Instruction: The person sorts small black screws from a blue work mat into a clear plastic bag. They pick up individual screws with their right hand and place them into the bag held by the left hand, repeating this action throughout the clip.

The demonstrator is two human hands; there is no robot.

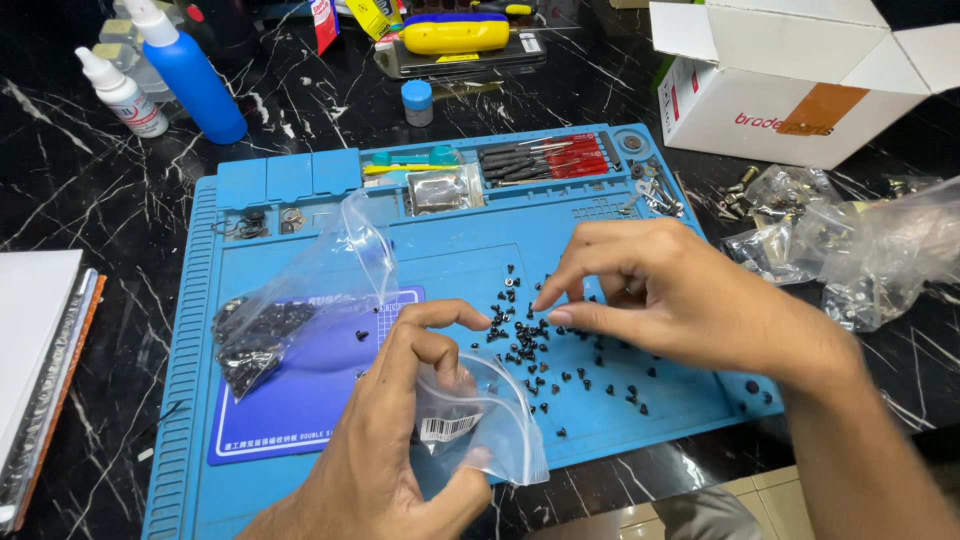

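Blue silicone covers the middle of the black marble table: a repair mat with ribbed edges and small compartments along its far side. Everything below is placed against this mat.

On the mat's central field lies a scatter of small black screws. The right hand hovers over the scatter, thumb and forefinger drawn nearly together just above the screws; whether a screw sits between the tips is too small to tell.

At the mat's near edge the left hand pinches a small clear zip bag between thumb and fingers, its mouth turned toward the screws. The bag bears a small white label and looks almost empty.

On the mat's left half lies a second clear bag, open-mouthed, with dark screws heaped in its lower corner, lying partly on a purple pad.

In the mat's far compartments sit a row of red-handled screwdrivers, a small shiny packet and a green and yellow tool.

Beyond the mat's far left corner stand a blue squeeze bottle and a smaller white bottle. Past its far right corner stands an open white cardboard box, and to the mat's right lie crumpled clear bags of metal hardware. Left of the mat lies a white notebook.
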